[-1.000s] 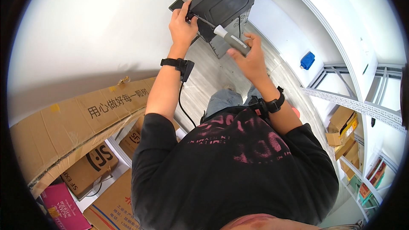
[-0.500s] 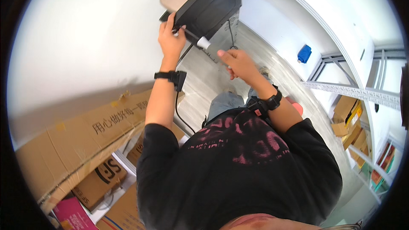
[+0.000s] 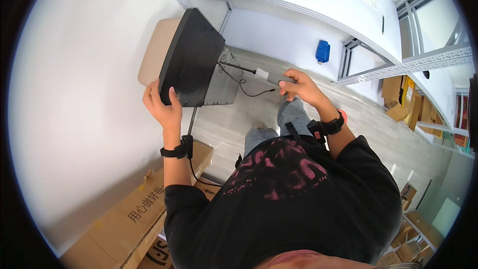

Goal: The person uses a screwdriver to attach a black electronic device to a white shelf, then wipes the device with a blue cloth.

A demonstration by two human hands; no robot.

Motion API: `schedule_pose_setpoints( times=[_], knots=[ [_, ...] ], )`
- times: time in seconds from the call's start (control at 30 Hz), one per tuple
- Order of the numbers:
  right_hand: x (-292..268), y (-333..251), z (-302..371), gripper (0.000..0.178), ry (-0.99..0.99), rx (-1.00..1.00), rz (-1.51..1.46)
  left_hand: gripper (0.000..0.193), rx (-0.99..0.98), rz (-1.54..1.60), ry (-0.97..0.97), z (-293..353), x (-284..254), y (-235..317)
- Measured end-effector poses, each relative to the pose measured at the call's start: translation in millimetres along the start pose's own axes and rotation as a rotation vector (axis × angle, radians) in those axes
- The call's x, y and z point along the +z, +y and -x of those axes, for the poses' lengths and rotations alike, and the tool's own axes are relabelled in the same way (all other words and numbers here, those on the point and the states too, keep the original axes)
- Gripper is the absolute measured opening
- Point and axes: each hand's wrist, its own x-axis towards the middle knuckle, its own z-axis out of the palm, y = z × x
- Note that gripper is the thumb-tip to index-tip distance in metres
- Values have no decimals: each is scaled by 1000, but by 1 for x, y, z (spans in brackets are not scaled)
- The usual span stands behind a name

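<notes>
Two hands are at work: the right hand has its fingers curled around a grey-handled tool, whose shaft points toward the black panel; contact is unclear. The left hand pinches that panel's lower-left edge, thumb on the face, near the white wall. If the left grip slackened, the panel could tip; a dragging shaft might snag the loose cable. Dark printed characters mark the cardboard carton; further off, a yellow label is too small to read.
</notes>
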Motion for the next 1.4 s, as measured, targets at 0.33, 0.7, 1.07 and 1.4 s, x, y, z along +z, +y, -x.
schedule_pose_setpoints(
  times=[0.33,0.7,1.07,1.4],
  knots=[
    [-117,18,-26,27,150,-38,-218,18,-214,587,-337,-82,221,76],
    [-212,9,-75,25,141,-38,-303,26,-296,298,-390,-166,402,113],
    [-236,-10,-119,29,49,-13,-264,15,-415,315,-408,-170,410,117],
    [-190,-44,-175,35,-175,-85,-146,17,-1321,1465,-433,-132,272,91]
  ],
)
